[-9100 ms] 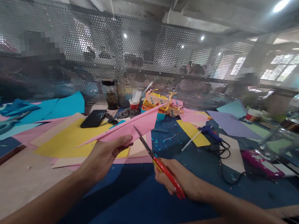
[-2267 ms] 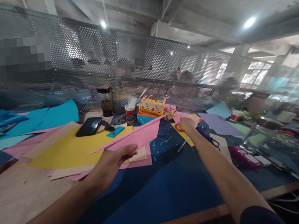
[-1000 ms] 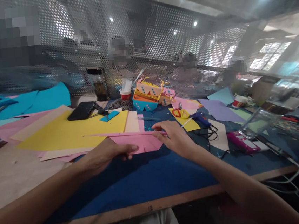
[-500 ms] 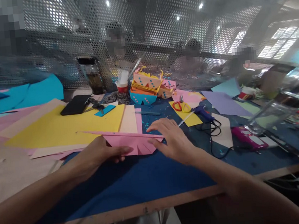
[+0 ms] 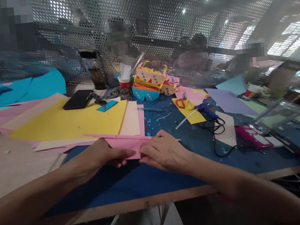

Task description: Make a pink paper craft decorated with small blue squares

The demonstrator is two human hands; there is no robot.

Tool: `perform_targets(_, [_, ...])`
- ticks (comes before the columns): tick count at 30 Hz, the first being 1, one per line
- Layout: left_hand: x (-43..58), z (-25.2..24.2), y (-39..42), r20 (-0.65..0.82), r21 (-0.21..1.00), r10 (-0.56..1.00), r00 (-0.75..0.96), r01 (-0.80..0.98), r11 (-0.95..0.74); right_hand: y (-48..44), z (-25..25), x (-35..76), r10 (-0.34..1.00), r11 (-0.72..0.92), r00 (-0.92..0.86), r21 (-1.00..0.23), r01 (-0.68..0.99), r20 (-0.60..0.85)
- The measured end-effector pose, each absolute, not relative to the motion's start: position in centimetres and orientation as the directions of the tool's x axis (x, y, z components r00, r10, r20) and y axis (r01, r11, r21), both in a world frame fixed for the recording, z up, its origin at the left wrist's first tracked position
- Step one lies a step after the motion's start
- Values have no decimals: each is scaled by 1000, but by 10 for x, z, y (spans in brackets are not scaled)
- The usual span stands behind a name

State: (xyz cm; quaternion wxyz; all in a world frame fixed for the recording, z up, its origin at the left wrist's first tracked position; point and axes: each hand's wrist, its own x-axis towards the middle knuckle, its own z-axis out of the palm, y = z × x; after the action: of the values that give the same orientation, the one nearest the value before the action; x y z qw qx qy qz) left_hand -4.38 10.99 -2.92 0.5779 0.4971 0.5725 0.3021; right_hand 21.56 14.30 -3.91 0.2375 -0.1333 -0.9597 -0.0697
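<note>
Folded pink paper (image 5: 122, 143) is pinched in the left hand (image 5: 105, 155), thumb up front, and grabbed by the right hand (image 5: 165, 150), fingers curled.

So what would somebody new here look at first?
Probably the big yellow sheet, on the left side of the table. Next, maybe the pile of spotted paper shapes at the back, right of the red cup. Then perhaps the folded pink paper, front and centre, in the left hand and right hand.
</note>
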Motion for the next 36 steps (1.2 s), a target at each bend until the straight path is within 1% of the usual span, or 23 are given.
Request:
perform_targets(3, [-42,-29,109,-377,915,909,176,224,336,143,-41,214,219,948,-864,113,299,453])
perform_targets(5, [-42,-29,109,-383,913,905,184,221,342,143,-41,213,201,939,-871,165,302,449])
perform_targets(9, [-41,-29,108,-388,917,907,163,165,363,142,-39,213,128,914,-858,277,297,498])
perform_targets(12, [-46,-31,104,-430,901,892,139,128,415,140,-38,213,86,905,-836,308,292,542])
perform_targets(16, [-64,-36,93,-487,871,865,121,141,471,137,-38,213,109,900,-855,315,301,507])
perform_targets(18, [-76,-38,84,-481,873,862,158,183,453,136,-37,213,124,899,-865,313,305,487])
perform_targets(20, [-84,-39,71,-471,864,859,203,302,402,135,-36,213,131,897,-872,319,307,471])
perform_targets(21, [-86,-38,64,-409,865,896,172,387,321,135,-35,213,131,894,-875,326,308,466])
perform_targets(22, [-86,-36,57,-288,855,949,127,481,195,135,-34,213,128,890,-876,336,308,465])
perform_targets(23, [-84,-33,51,-116,813,988,103,581,35,134,-33,212,124,887,-876,344,309,467])
perform_targets(24, [-79,-30,47,98,743,990,104,654,-143,134,-33,212,119,885,-874,348,308,471])
perform_targets(25, [-73,-28,43,271,660,952,145,691,-293,133,-33,212,114,886,-872,349,306,477])
perform_targets(26, [-66,-25,42,379,588,901,211,697,-411,133,-32,212,109,888,-870,346,303,481])
perform_targets(27, [-58,-23,42,448,526,851,273,690,-498,132,-32,211,107,891,-868,341,300,485])
perform_targets(28, [-50,-23,43,499,468,804,322,682,-563,132,-32,211,104,895,-867,335,296,487])
perform_targets(30, [-37,-25,49,535,351,741,407,690,-633,130,-32,210,98,901,-865,326,287,491])
perform_targets(34, [-27,-39,59,511,92,648,566,713,-695,128,-32,209,99,907,-873,318,277,478])
perform_targets(36, [-28,-46,60,512,3,617,597,718,-697,128,-31,209,103,918,-880,295,264,464])
